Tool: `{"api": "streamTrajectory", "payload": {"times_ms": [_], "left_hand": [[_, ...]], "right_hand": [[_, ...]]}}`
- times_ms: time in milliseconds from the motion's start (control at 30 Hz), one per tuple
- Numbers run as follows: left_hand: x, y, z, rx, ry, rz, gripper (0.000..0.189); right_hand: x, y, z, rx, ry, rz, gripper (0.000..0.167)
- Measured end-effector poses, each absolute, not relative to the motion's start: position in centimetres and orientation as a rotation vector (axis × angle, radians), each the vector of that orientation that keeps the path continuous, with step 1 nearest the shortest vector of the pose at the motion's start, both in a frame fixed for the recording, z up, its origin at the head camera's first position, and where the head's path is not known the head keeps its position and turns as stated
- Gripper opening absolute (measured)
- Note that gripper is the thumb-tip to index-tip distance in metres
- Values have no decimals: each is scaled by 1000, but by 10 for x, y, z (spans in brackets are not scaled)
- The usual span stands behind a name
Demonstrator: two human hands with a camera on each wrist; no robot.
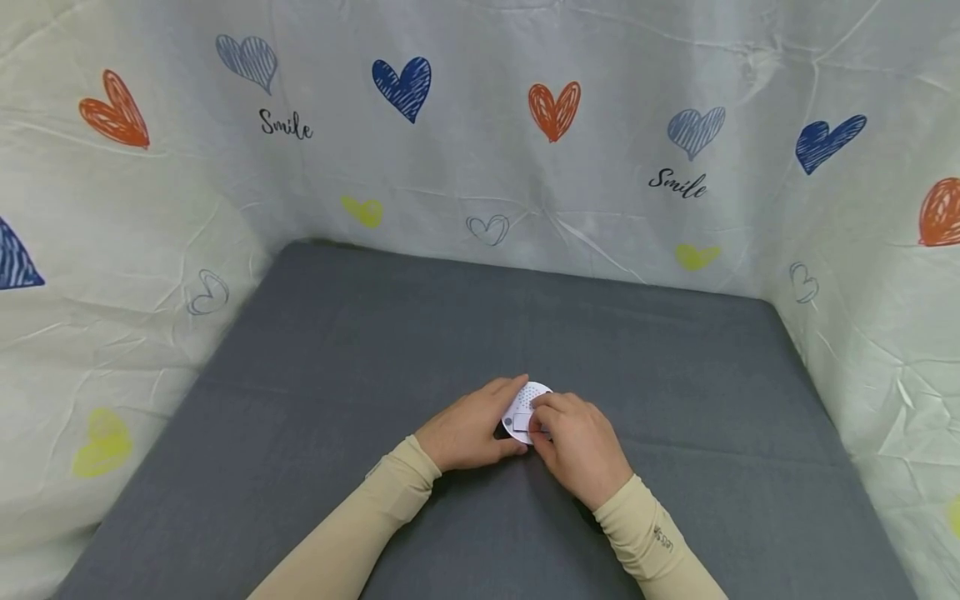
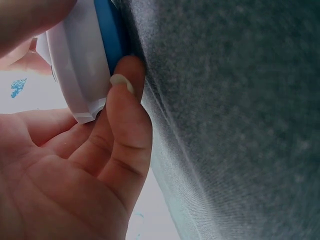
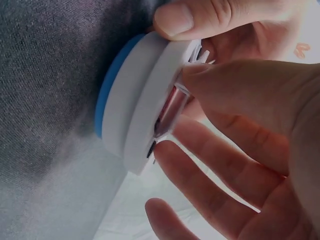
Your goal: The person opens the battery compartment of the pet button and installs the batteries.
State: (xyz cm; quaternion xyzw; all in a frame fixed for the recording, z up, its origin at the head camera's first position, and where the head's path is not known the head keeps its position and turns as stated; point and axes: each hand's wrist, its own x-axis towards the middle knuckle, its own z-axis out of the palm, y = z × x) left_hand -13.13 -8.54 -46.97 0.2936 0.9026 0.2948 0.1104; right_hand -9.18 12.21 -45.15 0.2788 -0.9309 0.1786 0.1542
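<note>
A round white device (image 1: 529,393) lies near the middle of the table, its perforated back facing up. Its blue face (image 3: 111,87) is turned down toward the grey cloth. My left hand (image 1: 468,427) grips the rim from the left, thumb on the near side and fingers on the far side. On the back, my right hand (image 1: 583,446) pinches the small battery cover (image 3: 201,58) at the compartment. The right wrist view shows the cover tilted up under the thumb, with a reddish recess (image 3: 171,111) beside it. The right hand's lower fingers are spread apart.
Dark grey cloth (image 1: 375,333) covers the table. A white curtain (image 1: 480,167) printed with hearts and "Smile" stands along the back and both sides.
</note>
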Motion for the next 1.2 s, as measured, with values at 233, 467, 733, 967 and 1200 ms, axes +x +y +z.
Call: {"api": "streamTrajectory", "payload": {"times_ms": [233,467,733,967,1200], "left_hand": [[-133,-86,-472,871,2664,857,94],[-131,-86,-471,871,2646,869,94],[-132,-85,-471,872,2647,869,94],[-131,-85,-471,870,2640,884,93],[-131,-85,-470,870,2628,895,93]], "right_hand": [[-91,121,-453,805,-2652,434,16],[-90,123,-456,771,-2655,432,18],[-91,125,-456,780,-2630,445,20],[-90,123,-456,754,-2622,457,20],[-89,124,-455,745,-2640,454,20]]}}
